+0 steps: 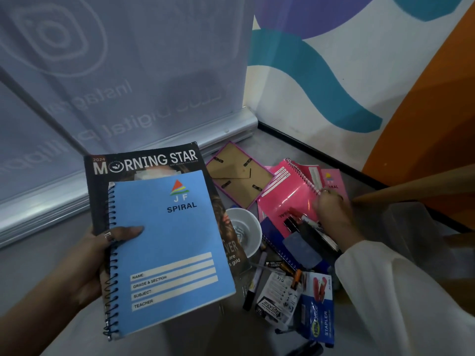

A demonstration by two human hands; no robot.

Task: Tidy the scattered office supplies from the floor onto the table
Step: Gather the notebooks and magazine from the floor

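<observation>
Both hands hold notebooks above a pile on the floor.

The left hand (102, 242) grips a blue notebook (169, 253) lying on a magazine (144, 160), thumb on the cover. The right hand (331, 209) pinches the pink notebook (288, 191) at its spiral edge. Near them lie a frame (236, 173), a cup (244, 227), markers and a stapler box (318, 309).

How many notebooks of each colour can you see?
Light blue spiral notebook, held in the left hand: 1
Pink spiral notebook, under the right hand: 1
Small pink notebook: 1
Dark blue spiral notebook: 1
Total: 4
</observation>
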